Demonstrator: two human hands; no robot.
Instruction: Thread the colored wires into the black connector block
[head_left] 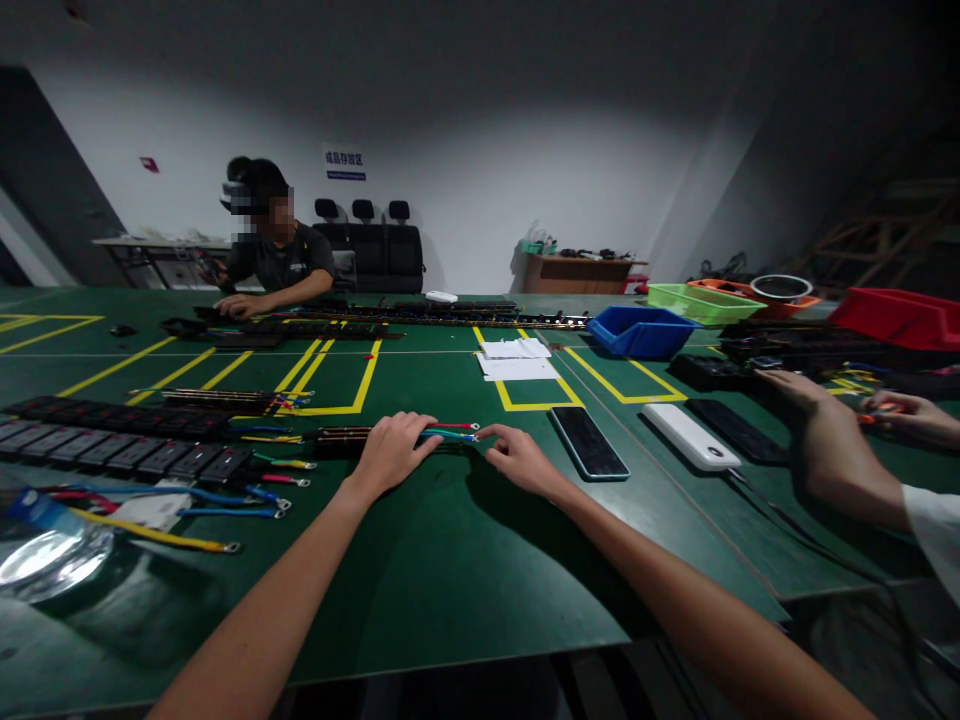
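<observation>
My left hand [396, 450] is closed over the end of a dark strip [341, 438] lying on the green table, gripping the wires that come out of it. Red, green and blue wires [450, 434] reach right from under its fingers and end in metal ring terminals. At the blue wire's ring terminal [474, 438] are the bent index finger and thumb of my right hand [517, 458], the other fingers curled in. Whether thumb and finger fully meet there is hard to see. Left of my hands lie black segmented strips [127, 450] with coloured, ring-ended wires.
A phone [589, 443], white power bank [688, 436] with a cable, and dark phone [736, 432] lie to the right. Beyond are papers [516, 362] and a blue bin [642, 332]. A co-worker's arms [847, 440] work at right; another person [274, 240] works across the table.
</observation>
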